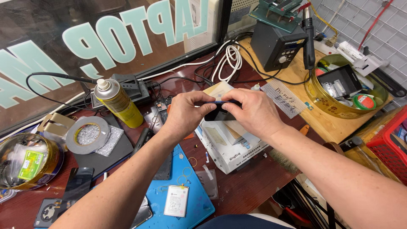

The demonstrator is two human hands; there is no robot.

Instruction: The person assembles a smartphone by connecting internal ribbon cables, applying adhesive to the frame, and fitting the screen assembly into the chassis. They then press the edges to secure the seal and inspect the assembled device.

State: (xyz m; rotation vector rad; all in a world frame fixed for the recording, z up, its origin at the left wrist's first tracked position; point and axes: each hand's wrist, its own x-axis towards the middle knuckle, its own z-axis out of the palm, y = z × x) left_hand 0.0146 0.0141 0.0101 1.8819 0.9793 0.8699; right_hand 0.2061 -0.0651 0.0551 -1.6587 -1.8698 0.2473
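- a dark wooden workbench (250, 186) is seen throughout.
- a glass window (63, 25) is set at 11 o'clock.
- a white wire grid wall (360, 21) is seen at 1 o'clock.

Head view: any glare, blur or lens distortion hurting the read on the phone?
Head view: wide-angle bend, window frame and forearms curve toward the edges. Even light, soft shadows. Sharp focus on both hands, left hand and right hand; the dark phone is mostly hidden between them. Slight sheen on the yellow spray can.

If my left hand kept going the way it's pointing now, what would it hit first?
The left hand points right, toward the right hand. It would first press into the dark phone both hands pinch, then likely the right fingertips.
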